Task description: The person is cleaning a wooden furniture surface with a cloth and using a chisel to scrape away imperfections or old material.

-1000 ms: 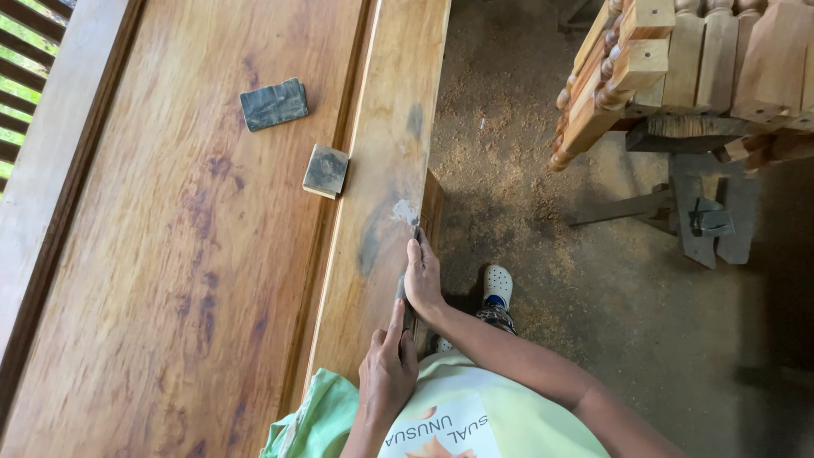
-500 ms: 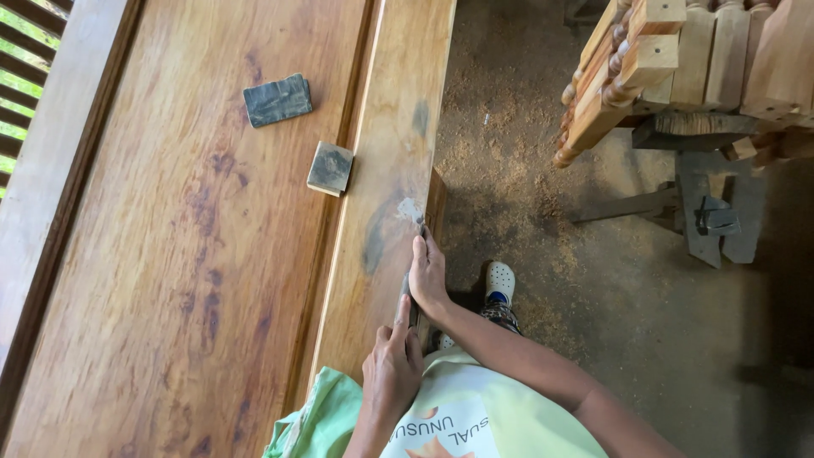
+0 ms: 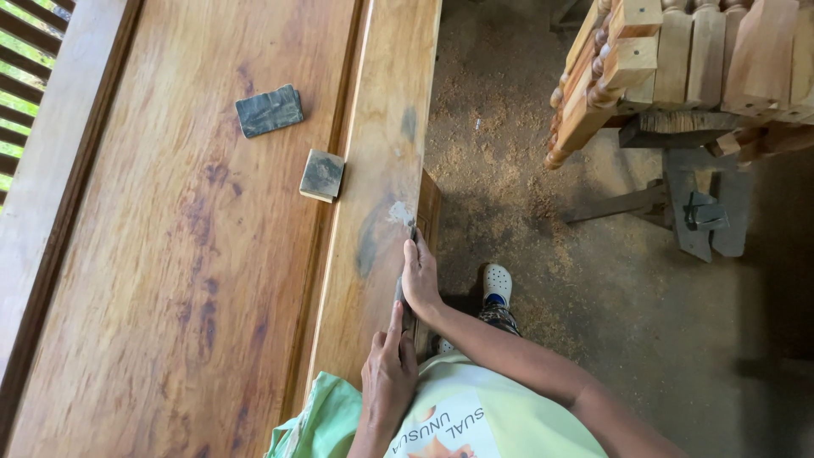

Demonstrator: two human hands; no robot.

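My right hand [image 3: 420, 276] grips a thin dark metal tool [image 3: 412, 233] against the right edge of a long wooden rail [image 3: 381, 127]. The tool's tip rests by a pale scraped patch [image 3: 397, 212]. My left hand [image 3: 388, 373] holds the tool's near end, its forefinger stretched along the shaft. Both hands sit at the rail's outer edge, close to my body. The tool's middle is hidden under my hands.
A wide wooden panel [image 3: 170, 254] lies left of the rail, with a dark flat pad [image 3: 269, 110] and a small block [image 3: 322, 175] on it. Stacked turned wooden parts [image 3: 678, 59] rest on a stand at the upper right. Sawdust covers the floor [image 3: 509, 170].
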